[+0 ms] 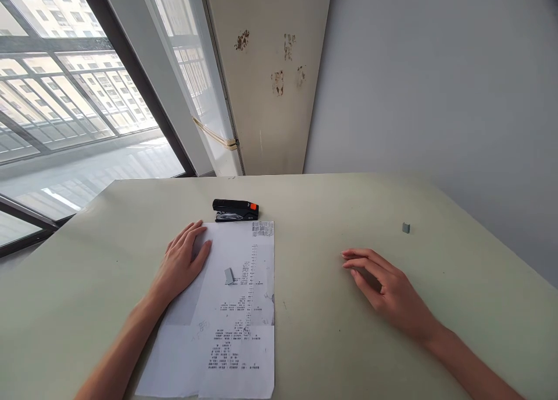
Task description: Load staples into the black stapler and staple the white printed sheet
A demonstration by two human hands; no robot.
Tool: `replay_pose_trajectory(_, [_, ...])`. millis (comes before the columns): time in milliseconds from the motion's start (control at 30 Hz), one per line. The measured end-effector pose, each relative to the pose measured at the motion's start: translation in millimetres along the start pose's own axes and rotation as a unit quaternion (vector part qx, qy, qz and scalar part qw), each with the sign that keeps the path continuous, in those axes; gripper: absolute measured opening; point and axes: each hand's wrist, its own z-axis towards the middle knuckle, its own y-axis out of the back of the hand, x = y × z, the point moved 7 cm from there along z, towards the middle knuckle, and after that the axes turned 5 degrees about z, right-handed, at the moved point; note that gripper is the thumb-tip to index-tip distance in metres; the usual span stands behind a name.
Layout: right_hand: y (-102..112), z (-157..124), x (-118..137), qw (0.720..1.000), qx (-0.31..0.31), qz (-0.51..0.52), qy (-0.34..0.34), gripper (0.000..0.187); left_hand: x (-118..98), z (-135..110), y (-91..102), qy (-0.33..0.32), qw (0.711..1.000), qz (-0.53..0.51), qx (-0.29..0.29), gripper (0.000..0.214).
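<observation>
A pale green table [314,353] stretches ahead, its far edge running close to a door and grey wall [427,86]; the right edge slants away. Printed paper sheets [174,359] lie left of centre, reaching almost to the bottom of the view. A person's left hand [181,266] rests flat on their upper left edge, palm down, thumb spread from the fingers, gripping nothing. A small grey block [229,276] lies on the paper, well inside its edges. A black stapler [236,210] sits just beyond the top edge. A wide stretch of tabletop separates the sheets from the right hand [383,281], loosely curled, fingers parted, nothing visible in its grasp. Beyond it, a second grey block [406,228] lies nearer the right edge.
</observation>
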Motion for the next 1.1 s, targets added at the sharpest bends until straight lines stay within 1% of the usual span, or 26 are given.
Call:
replay_pose_trajectory(133, [-0.6,0.6,0.7,1.000,0.008,0.002,-0.001,0.027,-0.1,0.3,-0.3,0.001,1.000,0.001,0.002,0.052])
replay_pose_trajectory(367, [0.4,0.2,2.0,1.000,0.005,-0.010,0.014,0.027,-0.3,0.6,0.7,0.004,1.000,-0.004,0.003,0.052])
replay_pose_trajectory(733, [-2.6,-0.4,0.2,1.000,0.022,0.000,-0.003,0.026,1.2,1.3,-0.5,0.007,1.000,-0.006,0.006,0.052])
replay_pose_trajectory(900, [-3.1,-0.1,-2.7,1.000,0.018,0.005,0.004,0.026,0.9,2.7,4.9,0.030,0.999,-0.033,0.013,0.052])
replay_pose_trajectory(1100, [-3.3,1.3,-4.5,1.000,0.012,0.012,0.023,0.025,6.8,7.4,9.4,0.088,0.993,-0.074,0.012,0.059])
